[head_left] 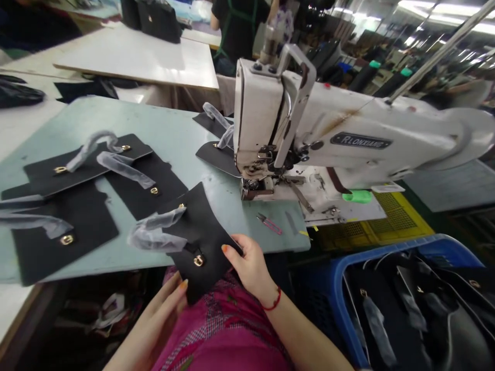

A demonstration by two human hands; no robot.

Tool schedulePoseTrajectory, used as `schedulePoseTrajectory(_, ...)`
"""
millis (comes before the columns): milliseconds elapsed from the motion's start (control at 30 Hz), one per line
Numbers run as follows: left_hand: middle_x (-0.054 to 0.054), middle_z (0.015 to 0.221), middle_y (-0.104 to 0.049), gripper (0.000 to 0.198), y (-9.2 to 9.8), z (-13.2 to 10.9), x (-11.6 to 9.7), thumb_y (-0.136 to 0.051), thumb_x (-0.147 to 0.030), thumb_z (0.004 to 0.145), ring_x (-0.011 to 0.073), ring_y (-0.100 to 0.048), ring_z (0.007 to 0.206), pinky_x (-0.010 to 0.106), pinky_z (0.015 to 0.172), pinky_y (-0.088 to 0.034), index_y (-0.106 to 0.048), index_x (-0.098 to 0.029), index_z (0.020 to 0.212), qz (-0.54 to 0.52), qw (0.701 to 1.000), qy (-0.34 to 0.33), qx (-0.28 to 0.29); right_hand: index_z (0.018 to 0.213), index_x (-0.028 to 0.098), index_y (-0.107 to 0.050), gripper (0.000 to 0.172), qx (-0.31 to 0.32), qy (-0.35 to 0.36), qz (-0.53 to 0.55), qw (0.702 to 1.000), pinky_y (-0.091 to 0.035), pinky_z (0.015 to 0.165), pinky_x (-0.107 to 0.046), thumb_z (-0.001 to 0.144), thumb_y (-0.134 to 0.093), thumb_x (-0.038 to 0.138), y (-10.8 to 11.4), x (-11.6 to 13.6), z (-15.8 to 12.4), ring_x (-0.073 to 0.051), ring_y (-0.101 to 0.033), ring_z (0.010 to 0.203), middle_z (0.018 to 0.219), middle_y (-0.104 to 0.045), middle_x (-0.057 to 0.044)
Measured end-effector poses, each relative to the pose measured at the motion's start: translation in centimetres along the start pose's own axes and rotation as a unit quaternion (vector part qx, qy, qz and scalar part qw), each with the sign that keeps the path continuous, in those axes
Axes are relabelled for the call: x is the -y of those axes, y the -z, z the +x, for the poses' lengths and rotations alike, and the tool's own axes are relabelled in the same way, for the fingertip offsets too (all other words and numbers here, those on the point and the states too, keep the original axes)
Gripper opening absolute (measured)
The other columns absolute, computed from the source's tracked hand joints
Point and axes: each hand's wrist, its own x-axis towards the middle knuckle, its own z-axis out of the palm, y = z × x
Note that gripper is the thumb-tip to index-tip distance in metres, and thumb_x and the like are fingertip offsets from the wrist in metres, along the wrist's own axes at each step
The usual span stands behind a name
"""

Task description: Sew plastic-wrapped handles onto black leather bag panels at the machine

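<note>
While the right hand point(250, 267) pinches the black piece point(201, 232), the left hand point(164, 312) pinches its lower corner. A sewing machine point(309, 129) stands behind.

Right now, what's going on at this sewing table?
A person sits at a sewing machine and holds a black piece with a gold clasp over the near edge of the table. The left hand grips its lower corner and the right hand its right edge. Similar pieces lie on the table to the left, and a blue crate to the right holds more.
</note>
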Motion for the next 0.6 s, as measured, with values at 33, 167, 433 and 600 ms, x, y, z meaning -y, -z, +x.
schedulePoseTrajectory(33,0.011,0.129,-0.065,0.054,-0.7,0.0,0.0,-0.074,-0.041,0.077,0.0306,-0.051,0.131,0.044,0.112,-0.039,-0.061,-0.023,0.127,-0.051,0.997,0.039,0.039,0.107,0.016,-0.069,0.031,0.046,-0.014,0.054,0.997,-0.054,0.07,-0.026,0.087,-0.063,0.039,-0.4,0.3,-0.3,-0.017,-0.065,0.08,0.093,-0.071,-0.004)
schedulePoseTrajectory(167,0.015,0.103,-0.075,0.039,-4.3,1.2,-1.6,-0.067,-0.04,0.083,0.0289,-0.07,0.1,0.039,0.089,-0.058,-0.069,-0.013,0.111,-0.153,0.979,0.117,0.067,0.122,0.02,-0.063,0.038,0.168,-0.069,0.214,0.96,-0.055,0.056,-0.022,0.088,-0.063,0.036,-1.4,1.3,-1.3,-0.013,-0.065,0.071,0.103,-0.069,-0.004)
schedulePoseTrajectory(433,0.007,0.083,-0.076,0.024,-9.7,4.1,-5.5,-0.07,-0.012,0.075,0.0189,-0.071,0.061,0.028,0.057,-0.061,-0.068,-0.014,0.099,-0.089,0.992,-0.073,-0.047,0.125,0.017,-0.061,0.034,0.155,-0.048,0.184,0.969,-0.057,0.068,-0.02,0.093,-0.055,0.025,2.4,2.3,-1.8,-0.014,-0.068,0.091,0.106,-0.071,-0.008)
schedulePoseTrajectory(600,0.005,0.09,-0.076,0.032,-10.9,5.5,-7.5,-0.077,-0.013,0.068,0.0171,-0.072,0.07,0.025,0.065,-0.062,-0.07,-0.017,0.1,-0.056,0.988,-0.133,-0.05,0.115,0.015,-0.06,0.031,0.084,-0.048,0.124,0.988,-0.055,0.063,-0.02,0.098,-0.048,0.037,3.5,2.6,-0.2,-0.014,-0.07,0.084,0.103,-0.073,-0.012)
